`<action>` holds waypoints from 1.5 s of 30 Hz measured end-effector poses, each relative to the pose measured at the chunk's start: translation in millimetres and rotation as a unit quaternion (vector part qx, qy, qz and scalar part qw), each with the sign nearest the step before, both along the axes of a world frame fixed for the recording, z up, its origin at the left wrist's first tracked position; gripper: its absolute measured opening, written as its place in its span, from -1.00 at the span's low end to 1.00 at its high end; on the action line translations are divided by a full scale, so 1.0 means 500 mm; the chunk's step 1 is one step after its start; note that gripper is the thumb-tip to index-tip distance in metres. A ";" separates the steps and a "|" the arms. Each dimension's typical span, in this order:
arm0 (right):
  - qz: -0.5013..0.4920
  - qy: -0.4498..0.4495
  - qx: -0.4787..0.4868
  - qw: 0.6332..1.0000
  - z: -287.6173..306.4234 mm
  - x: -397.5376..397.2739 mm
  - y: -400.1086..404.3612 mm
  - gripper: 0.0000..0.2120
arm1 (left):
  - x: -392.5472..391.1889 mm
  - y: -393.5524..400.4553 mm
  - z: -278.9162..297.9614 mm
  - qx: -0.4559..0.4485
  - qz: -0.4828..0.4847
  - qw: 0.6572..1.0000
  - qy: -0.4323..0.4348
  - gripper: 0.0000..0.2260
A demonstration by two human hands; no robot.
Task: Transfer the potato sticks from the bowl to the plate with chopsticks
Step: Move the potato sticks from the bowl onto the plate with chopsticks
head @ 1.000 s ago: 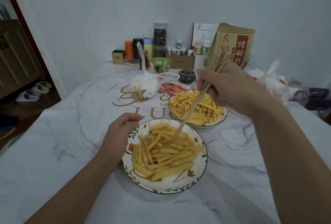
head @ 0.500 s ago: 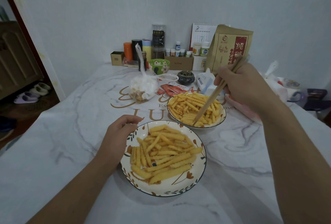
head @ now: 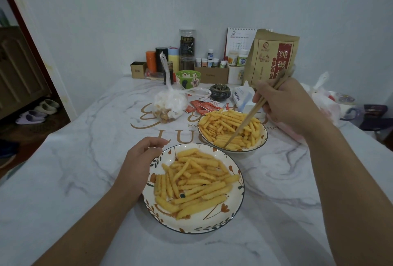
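A flower-patterned plate (head: pixel 217 222) with a heap of yellow potato sticks (head: pixel 194 182) lies near me on the marble table. Behind it to the right stands a white bowl (head: pixel 262 141) filled with more potato sticks (head: pixel 225 125). My right hand (head: pixel 289 104) grips wooden chopsticks (head: pixel 248 116), whose tips rest down among the sticks at the bowl's front. My left hand (head: pixel 138 163) lies against the plate's left rim with its fingers loosely curled, holding the plate steady.
A knotted plastic bag of snacks (head: pixel 170 104), red sachets (head: pixel 202 106), a tissue pack (head: pixel 242 95), a dark incense pot (head: pixel 220 91) and a green cup (head: pixel 188 77) stand behind the bowl. Jars, boxes and a brown paper bag (head: pixel 273 57) line the wall. White bags (head: pixel 325 99) lie right.
My right hand carried the chopsticks from the plate back and to the right; their tips now sit in the bowl. My left hand has stayed at the plate's rim.
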State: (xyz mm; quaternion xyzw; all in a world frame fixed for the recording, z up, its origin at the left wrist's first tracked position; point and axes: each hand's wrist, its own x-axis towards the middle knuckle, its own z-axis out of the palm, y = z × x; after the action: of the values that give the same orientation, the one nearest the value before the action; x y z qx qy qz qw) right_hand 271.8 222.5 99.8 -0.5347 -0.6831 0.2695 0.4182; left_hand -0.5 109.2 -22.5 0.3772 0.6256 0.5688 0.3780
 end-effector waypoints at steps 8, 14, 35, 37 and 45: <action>-0.016 0.049 0.000 0.999 0.006 0.015 0.000 -0.58 | -0.002 0.001 -0.001 0.001 -0.003 1.000 0.006 -0.75; -0.020 0.074 -0.031 0.997 -0.017 0.005 0.012 -0.50 | 0.000 -0.001 0.001 -0.001 -0.004 1.000 0.001 -0.74; 0.060 0.114 -0.023 0.991 0.044 -0.032 -0.058 -0.55 | -0.001 -0.002 0.000 0.006 -0.008 1.000 0.004 -0.75; 0.020 0.129 0.008 0.991 0.042 -0.022 -0.049 -0.56 | 0.000 -0.001 -0.001 0.007 -0.008 1.000 -0.001 -0.75; -0.031 -0.005 0.035 0.999 0.018 0.004 -0.013 -0.58 | -0.004 0.000 -0.004 0.008 -0.008 1.000 0.000 -0.75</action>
State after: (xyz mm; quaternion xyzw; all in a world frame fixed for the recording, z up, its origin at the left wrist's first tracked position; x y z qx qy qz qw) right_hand 273.7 216.1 108.6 -0.5423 -0.6774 0.2296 0.4409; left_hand -2.3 109.4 -24.6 0.3854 0.6178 0.5709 0.3793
